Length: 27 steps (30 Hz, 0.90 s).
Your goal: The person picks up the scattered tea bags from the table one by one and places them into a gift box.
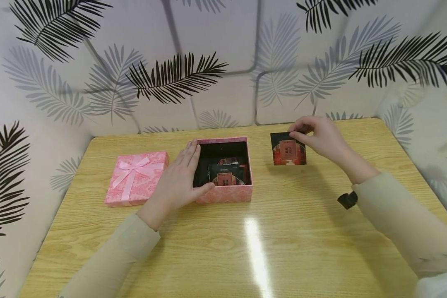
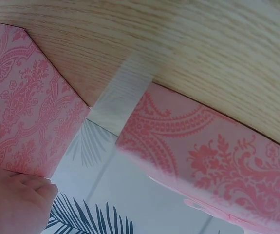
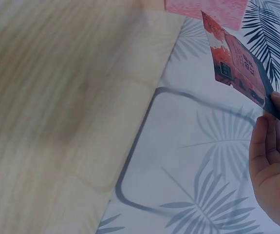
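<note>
A pink patterned box with a black inside stands uncovered on the table. Several dark and red sachets lie in it. My left hand rests along the box's left wall, fingers straight over the rim and thumb at the front edge. To the right of the box, my right hand pinches a flat square sachet by its top right corner. That sachet is black above and red below, with a red label. In the right wrist view, the same sachet hangs tilted from the thumb and fingers.
Left of the box lies its pink lid with a ribbon bow. A small black object shows by the right sleeve, partly hidden. The wooden table ends at a leaf-patterned backdrop behind.
</note>
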Tool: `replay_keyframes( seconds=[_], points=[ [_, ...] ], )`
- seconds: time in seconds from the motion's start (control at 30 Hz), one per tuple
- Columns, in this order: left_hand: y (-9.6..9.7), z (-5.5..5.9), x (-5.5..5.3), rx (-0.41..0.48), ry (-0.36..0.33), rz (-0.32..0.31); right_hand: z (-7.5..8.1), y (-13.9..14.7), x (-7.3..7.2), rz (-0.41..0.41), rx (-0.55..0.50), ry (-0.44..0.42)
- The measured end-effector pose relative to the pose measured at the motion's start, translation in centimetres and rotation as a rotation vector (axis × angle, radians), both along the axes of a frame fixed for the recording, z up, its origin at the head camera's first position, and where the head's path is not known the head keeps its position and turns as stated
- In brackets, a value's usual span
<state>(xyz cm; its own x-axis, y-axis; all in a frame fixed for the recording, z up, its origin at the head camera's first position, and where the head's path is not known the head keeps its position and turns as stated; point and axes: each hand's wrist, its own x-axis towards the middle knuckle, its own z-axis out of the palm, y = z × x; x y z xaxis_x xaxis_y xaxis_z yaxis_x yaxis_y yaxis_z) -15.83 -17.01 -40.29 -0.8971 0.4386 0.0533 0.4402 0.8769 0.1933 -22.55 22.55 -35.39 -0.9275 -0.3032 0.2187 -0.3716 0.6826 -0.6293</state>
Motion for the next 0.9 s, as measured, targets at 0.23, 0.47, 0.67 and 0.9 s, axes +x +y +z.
replay_keyframes(
  seconds=[0.23, 0.47, 0.67, 0.9],
  points=[
    [0.0, 0.1, 0.0, 0.000, -0.001, -0.002, 1.7, -1.7, -0.8, 0.006, -0.041, 0.009],
    [0.0, 0.0, 0.0, -0.013, 0.006, -0.004, 2.9, -3.2, -1.4, 0.001, -0.056, 0.028],
    [0.0, 0.0, 0.0, -0.006, 0.001, -0.003, 3.2, -4.7, -1.9, 0.030, -0.109, 0.046],
    [0.0, 0.0, 0.0, -0.001, -0.003, -0.002, 3.8, -6.9, -2.4, 0.059, -0.147, 0.065]
  ],
)
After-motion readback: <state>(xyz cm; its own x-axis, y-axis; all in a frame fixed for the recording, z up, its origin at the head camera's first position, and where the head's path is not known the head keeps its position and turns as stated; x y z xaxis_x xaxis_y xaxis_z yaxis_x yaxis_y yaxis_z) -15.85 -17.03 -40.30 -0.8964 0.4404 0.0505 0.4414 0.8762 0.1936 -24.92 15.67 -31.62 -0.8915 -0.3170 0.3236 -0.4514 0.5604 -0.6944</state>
